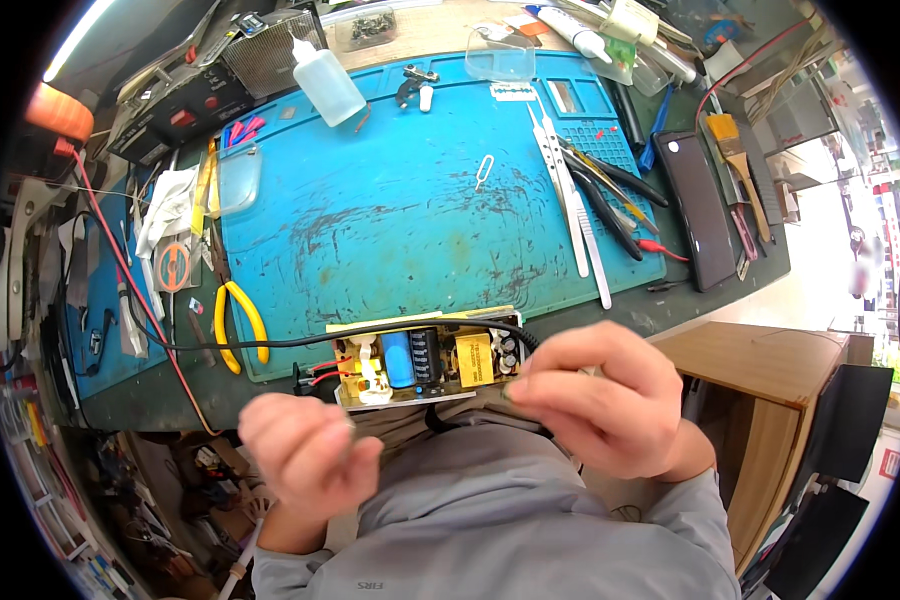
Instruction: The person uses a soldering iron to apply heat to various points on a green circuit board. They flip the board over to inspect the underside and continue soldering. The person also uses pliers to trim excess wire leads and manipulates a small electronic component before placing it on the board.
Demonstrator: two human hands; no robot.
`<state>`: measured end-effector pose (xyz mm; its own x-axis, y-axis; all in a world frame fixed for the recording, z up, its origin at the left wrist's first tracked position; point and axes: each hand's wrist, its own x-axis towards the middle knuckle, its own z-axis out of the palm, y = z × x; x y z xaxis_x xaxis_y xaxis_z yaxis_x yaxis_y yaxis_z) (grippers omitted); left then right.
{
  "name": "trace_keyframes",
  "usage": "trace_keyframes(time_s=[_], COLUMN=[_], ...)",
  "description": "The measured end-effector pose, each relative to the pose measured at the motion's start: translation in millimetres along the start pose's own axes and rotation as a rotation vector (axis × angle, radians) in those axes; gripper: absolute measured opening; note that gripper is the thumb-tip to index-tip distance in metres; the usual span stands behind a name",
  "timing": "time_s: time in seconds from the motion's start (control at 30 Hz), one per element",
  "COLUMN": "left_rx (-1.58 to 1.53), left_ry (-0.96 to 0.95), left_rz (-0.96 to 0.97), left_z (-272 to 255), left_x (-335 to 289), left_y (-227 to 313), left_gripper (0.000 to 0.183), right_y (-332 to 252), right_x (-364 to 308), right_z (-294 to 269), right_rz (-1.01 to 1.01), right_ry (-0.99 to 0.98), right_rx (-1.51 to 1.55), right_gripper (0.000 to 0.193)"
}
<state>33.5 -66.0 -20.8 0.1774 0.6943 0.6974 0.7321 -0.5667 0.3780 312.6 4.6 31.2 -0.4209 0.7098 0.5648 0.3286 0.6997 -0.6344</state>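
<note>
Yellow-edged circuit board lengthwise along the near edge of the desk, between and just beyond curled left hand and nearer, pinched right hand; cannot tell whether gripping anything.

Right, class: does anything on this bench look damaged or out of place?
Yes. The blue mat is streaked with dark marks across its middle, so it looks worn. The open circuit board sits oddly near the bench edge, with a black cable crossing over it.
</note>
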Motion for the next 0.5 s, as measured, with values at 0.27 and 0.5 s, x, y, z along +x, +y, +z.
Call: trace_keyframes(time_s=[0.27,0.5], left_rx=[0.137,0.25], left_ry=[-0.161,-0.165], left_rz=[-0.042,0.038], left_z=[-7.5,-6.9], left_x=[2.4,2.5], left_y=[-30.6,-28.6], left_gripper=[0.084,0.093], right_y=[22.6,23.3], right_x=[22.8,33.0], right_z=[8.8,16.3], right_rz=[-0.089,-0.12], right_ry=[-0.104,-0.077], right_rx=[-0.143,-0.116], right_gripper=[0.029,0.029])
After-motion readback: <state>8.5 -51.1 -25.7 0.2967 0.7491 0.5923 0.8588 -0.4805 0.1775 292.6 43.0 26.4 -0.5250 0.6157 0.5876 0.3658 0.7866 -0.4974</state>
